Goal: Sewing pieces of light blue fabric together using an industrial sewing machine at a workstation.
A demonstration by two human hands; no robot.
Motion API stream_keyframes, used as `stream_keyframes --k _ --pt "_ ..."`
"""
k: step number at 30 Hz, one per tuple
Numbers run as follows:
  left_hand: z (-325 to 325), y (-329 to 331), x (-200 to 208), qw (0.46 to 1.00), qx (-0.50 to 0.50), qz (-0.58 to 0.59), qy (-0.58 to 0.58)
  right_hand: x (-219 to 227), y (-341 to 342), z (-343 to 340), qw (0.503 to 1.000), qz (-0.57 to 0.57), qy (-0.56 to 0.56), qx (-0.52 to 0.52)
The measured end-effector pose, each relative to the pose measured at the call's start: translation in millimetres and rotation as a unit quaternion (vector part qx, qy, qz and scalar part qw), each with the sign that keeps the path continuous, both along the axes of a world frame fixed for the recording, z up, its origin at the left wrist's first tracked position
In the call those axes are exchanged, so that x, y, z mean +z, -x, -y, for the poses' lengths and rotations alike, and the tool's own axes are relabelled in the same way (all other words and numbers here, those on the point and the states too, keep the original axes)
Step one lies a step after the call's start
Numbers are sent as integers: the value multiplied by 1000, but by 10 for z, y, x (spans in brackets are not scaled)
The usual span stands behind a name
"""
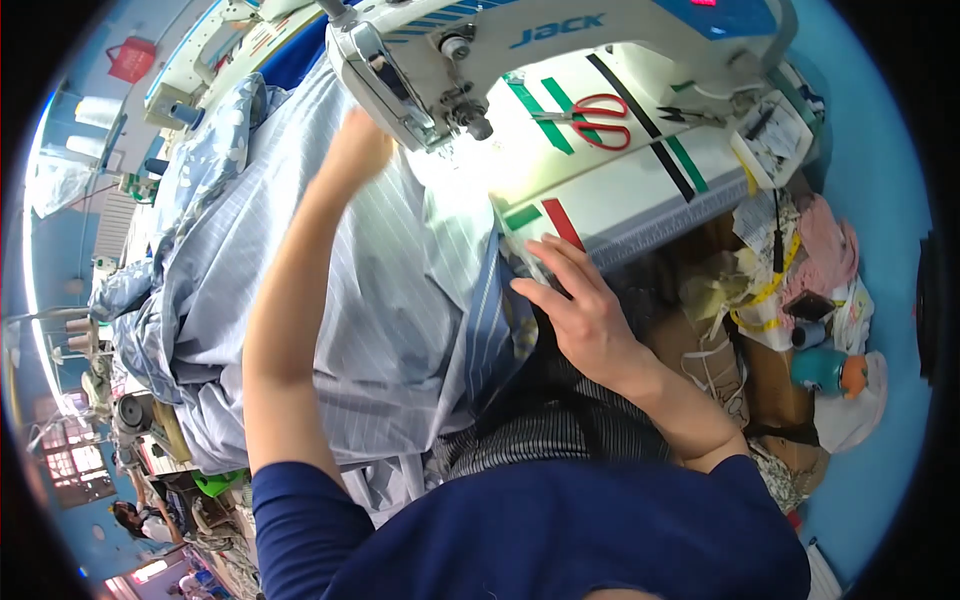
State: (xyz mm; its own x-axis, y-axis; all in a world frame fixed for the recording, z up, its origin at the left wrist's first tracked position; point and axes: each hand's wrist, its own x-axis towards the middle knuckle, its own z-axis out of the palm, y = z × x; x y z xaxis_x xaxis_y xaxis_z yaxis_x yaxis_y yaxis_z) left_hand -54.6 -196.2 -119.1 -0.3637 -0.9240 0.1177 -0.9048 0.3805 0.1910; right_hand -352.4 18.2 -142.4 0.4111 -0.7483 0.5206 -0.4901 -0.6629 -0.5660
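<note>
A large light blue-grey striped cloth (330, 290) spreads over the left of the sewing machine (480, 50) and hangs down toward my lap. My left hand (360, 150) is over this cloth, close beside the machine's needle end. It is smeared and its fingers are partly hidden, so its grip does not show. At the front edge of the machine bed (620, 190), my right hand (585, 305) has its fingers stretched and apart, with nothing seen in them. Next to its fingertips hangs a darker blue striped edge (485, 320) of cloth. Bright lamp light washes out the needle area.
Red-handled scissors (600, 122) and dark snips (690, 116) lie on the bed among green, black and red tape strips. A white tray (773, 138) stands at its right end. Below are cloth scraps (825, 245) and a teal bottle (820, 371). Thread cones (95, 112) stand at far left.
</note>
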Motion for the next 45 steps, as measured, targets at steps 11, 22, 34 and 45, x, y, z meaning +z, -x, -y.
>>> stream_keyframes --k 11,22,34,45 --pt "-2941 276 226 988 89 -62 107 -628 -226 -971 595 449 -667 -23" --pt "-2634 528 -209 989 32 9 145 -1042 -1078 -1179 509 404 -755 -91" --pt "-1996 -1506 20 967 224 116 -39 -774 922 -1555 751 54 -650 105" --pt "-2507 1075 62 960 -225 97 135 -1174 812 -1333 934 -76 -328 121"
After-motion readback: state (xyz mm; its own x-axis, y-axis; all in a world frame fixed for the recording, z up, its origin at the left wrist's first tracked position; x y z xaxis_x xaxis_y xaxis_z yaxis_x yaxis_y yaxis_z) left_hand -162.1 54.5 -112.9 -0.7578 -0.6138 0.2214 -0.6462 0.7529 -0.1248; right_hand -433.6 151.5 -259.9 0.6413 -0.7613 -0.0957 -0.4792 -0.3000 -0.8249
